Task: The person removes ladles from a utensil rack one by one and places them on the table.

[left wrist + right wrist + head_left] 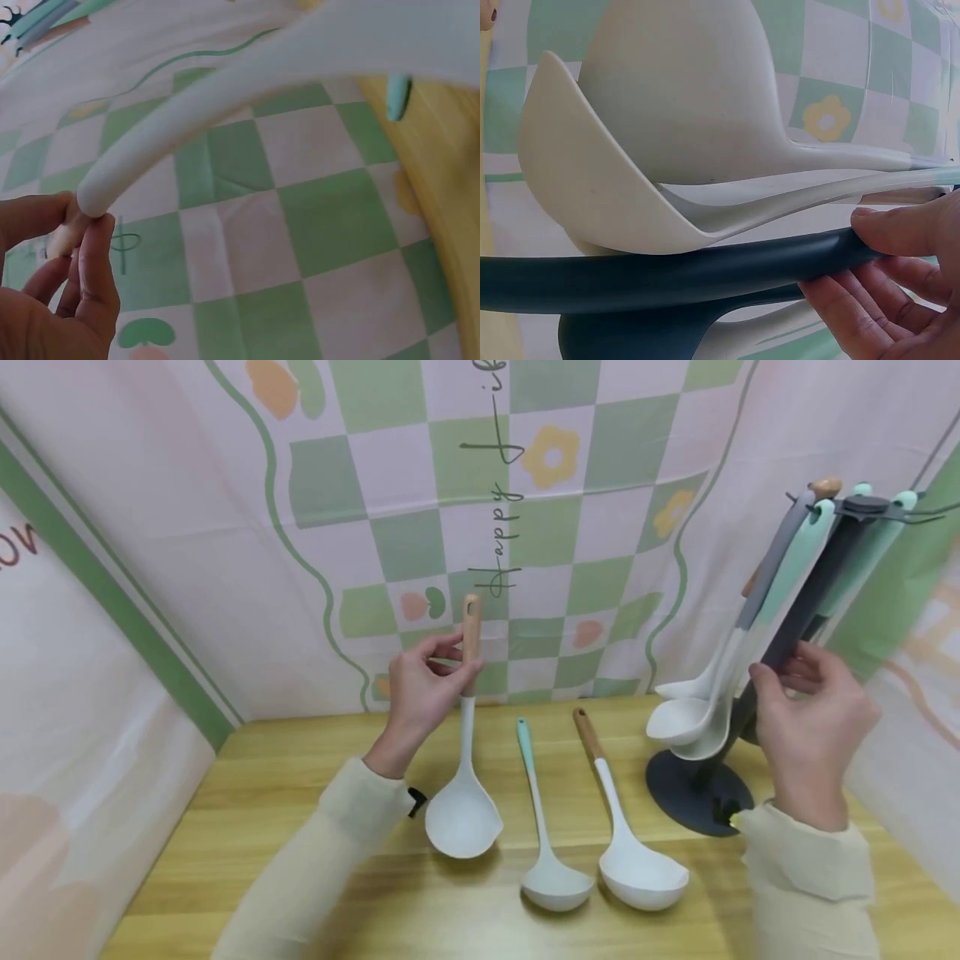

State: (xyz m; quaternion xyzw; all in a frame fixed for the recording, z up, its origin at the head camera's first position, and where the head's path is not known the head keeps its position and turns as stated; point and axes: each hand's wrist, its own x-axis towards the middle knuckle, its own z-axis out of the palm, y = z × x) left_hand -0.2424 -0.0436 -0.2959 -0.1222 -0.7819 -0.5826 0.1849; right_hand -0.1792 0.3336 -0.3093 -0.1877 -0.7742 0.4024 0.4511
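Observation:
My left hand (427, 689) pinches the wooden-coloured handle of a white ladle (463, 818), which hangs bowl down, handle up. In the left wrist view, thumb and fingertips close on the handle just past the white neck (165, 127). On the right, my right hand (817, 718) grips the dark post (791, 610) of a utensil stand, thumb on one side and fingers on the other. Several utensils hang around this post, among them a white ladle (600, 165) beside the hand and a dark utensil (630, 330) just past the post.
Two more ladles lie on the wooden table (300, 827) between my hands: one with a mint handle (525, 747), one with a brown handle (588, 735). The stand's round dark base (675, 793) sits at the right. A checked cloth (540, 543) covers the wall behind.

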